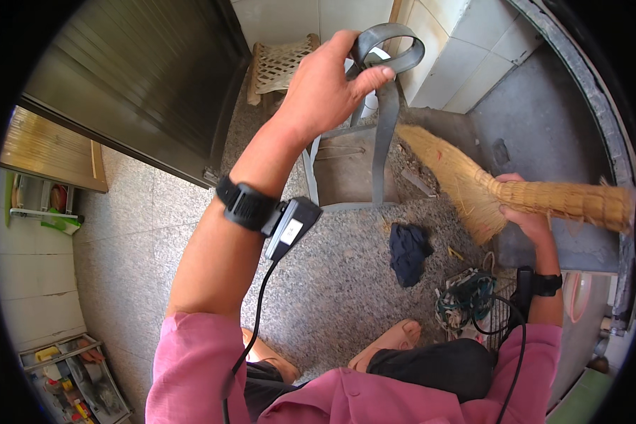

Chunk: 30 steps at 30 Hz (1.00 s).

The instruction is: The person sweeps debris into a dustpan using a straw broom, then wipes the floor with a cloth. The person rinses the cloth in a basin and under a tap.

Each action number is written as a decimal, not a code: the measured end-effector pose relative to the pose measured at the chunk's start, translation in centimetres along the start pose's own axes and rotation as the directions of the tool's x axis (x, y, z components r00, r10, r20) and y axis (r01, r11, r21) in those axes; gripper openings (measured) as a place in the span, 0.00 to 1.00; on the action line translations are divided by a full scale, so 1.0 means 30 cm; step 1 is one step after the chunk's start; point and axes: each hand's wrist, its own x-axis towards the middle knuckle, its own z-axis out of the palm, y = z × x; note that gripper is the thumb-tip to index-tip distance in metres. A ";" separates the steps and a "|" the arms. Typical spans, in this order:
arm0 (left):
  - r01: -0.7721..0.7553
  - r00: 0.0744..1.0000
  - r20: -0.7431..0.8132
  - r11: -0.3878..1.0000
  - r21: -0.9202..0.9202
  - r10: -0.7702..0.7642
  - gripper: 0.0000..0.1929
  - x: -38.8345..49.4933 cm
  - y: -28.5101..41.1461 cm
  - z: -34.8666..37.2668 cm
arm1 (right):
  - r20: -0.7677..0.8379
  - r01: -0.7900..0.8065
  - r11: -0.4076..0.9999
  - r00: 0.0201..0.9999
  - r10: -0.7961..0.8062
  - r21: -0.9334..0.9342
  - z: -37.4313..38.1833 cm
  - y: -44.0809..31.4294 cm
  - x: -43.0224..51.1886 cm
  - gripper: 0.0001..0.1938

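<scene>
My left hand (331, 85) grips the looped top of the long grey handle of a dustpan (347, 172), whose flat pan rests on the speckled floor. To the right, my right hand (527, 214) is closed around a straw hand broom (562, 200) near the base of its thick bound handle. The broom's bristles fan out beside the pan's right edge, over debris (418, 181) on the floor. Part of my right hand is hidden behind the broom handle. Below the bristles lies a crumpled dark cloth (409, 254).
A stool with a woven seat (281, 63) stands behind the dustpan, beside a dark door (153, 79). At right are a grey concrete basin (556, 132) and a tangled bundle of cords (464, 299). A shelf of small items (79, 342) stands at lower left.
</scene>
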 end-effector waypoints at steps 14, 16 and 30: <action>0.086 0.984 0.145 0.992 0.090 -0.099 0.23 0.097 0.057 0.079 | -0.165 -0.237 0.970 0.956 0.241 0.046 0.056 0.173 -0.010 0.21; 0.102 0.980 0.161 0.989 0.107 -0.118 0.24 0.110 0.071 0.087 | -0.168 -0.227 0.969 0.956 0.240 0.093 0.090 0.165 -0.001 0.22; 0.197 0.978 0.079 0.978 -0.071 -0.191 0.25 0.122 0.112 0.175 | -0.032 -0.139 0.971 0.988 0.148 0.193 0.150 0.041 0.043 0.25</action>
